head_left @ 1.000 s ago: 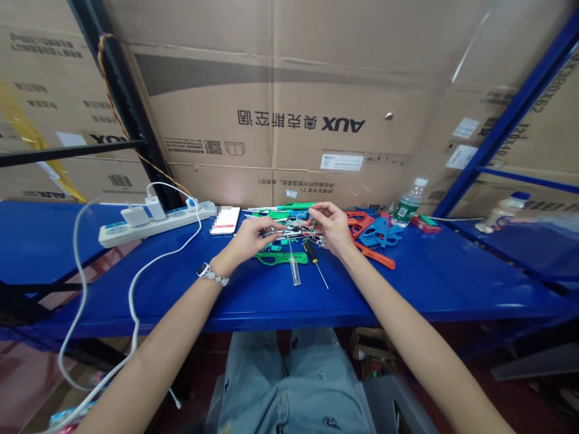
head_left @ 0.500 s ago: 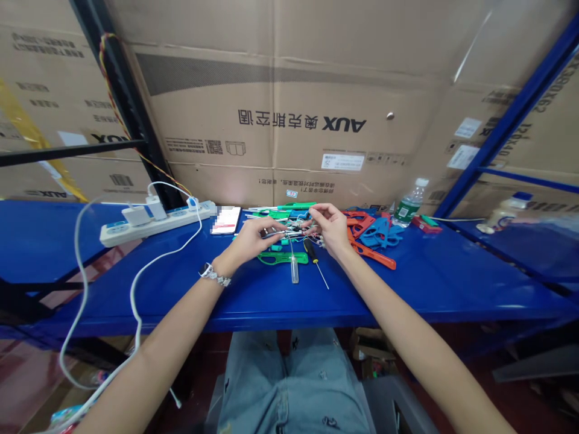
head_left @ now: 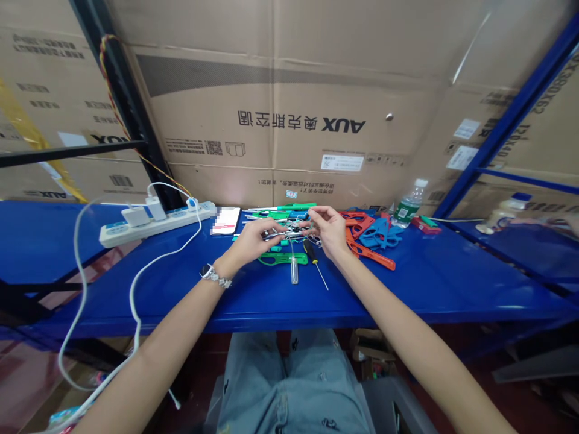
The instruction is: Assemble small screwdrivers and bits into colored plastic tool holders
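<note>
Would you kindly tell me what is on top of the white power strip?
Two white adapters and a smaller white plug sit on the power strip; whatever lies directly beneath them is covered and cannot be seen.

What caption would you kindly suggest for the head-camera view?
Left hand and right hand close together at thin wires over a blue table, a black-handled screwdriver lying nearby.

Surface (head_left: 271, 304): running across, with cardboard (head_left: 294, 90) standing behind it.
Power strip (head_left: 115, 235): lying on it at the left, a phone (head_left: 230, 220) resting just to the right.
Wires (head_left: 296, 228): occupying the middle, with a screwdriver (head_left: 315, 260) and a tool handle (head_left: 294, 270) lying before them, the handle further left.
Plastic parts (head_left: 380, 234): lying right of the wires.
Bottle (head_left: 406, 210): standing behind these, further right.
</note>
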The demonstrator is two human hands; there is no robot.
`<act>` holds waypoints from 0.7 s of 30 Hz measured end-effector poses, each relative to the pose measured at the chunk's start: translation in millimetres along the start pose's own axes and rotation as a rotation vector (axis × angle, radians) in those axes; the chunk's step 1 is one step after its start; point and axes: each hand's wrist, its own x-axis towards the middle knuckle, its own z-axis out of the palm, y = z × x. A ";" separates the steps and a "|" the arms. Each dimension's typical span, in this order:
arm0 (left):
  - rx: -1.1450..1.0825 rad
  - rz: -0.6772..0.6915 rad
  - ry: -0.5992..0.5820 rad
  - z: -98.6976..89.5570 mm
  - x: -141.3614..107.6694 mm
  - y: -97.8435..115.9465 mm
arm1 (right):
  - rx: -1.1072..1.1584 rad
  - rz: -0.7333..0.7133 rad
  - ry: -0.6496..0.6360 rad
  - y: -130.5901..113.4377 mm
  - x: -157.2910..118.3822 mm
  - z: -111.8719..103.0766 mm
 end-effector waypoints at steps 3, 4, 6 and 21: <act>0.009 0.007 0.000 1.5 0.0 0.2 | -0.056 -0.038 0.044 2.1 1.7 -0.6; 0.012 0.010 -0.001 2.0 0.0 0.4 | -0.084 -0.057 0.054 3.3 2.2 -0.7; 0.016 0.015 -0.009 3.0 0.0 1.0 | -0.135 -0.098 0.072 5.4 2.6 -0.6; 0.075 -0.039 0.177 -0.7 1.2 -2.2 | -0.025 0.337 -0.129 8.1 -7.5 4.7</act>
